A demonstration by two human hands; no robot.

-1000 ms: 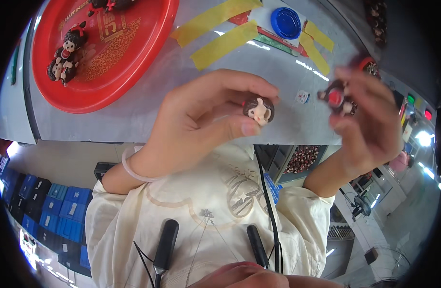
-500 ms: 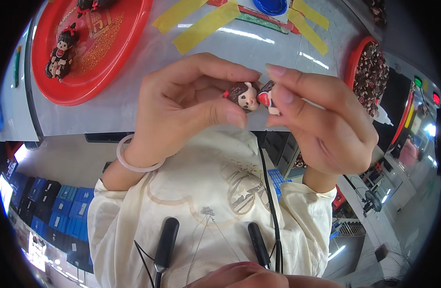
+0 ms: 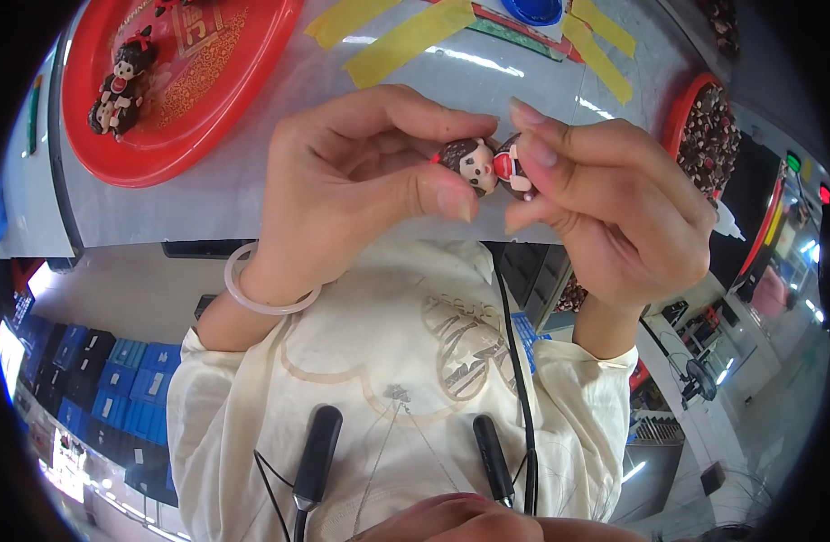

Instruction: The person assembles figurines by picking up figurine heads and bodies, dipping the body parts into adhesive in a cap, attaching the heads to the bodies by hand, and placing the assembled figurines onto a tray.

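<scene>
My left hand point(image 3: 352, 181) pinches a small doll head point(image 3: 469, 161) with brown hair and a pale face between thumb and fingers. My right hand point(image 3: 605, 208) holds a small brown doll body point(image 3: 512, 168) with a red bib, pressed right against the head. Both hands meet close to the camera, above the edge of a grey table point(image 3: 252, 190). A pale bangle sits on my left wrist.
A red round tray point(image 3: 207, 99) at the upper left carries two finished brown dolls point(image 3: 117, 81). Yellow tape strips point(image 3: 415, 36) and a blue lid point(image 3: 532, 9) lie at the table's far side. A red bin of small brown parts point(image 3: 704, 126) stands at the right. Blue crates point(image 3: 99, 379) sit on the floor.
My right hand came in from the right with the doll body and now presses it against the head held in my left hand. Both hands have moved closer to the camera.
</scene>
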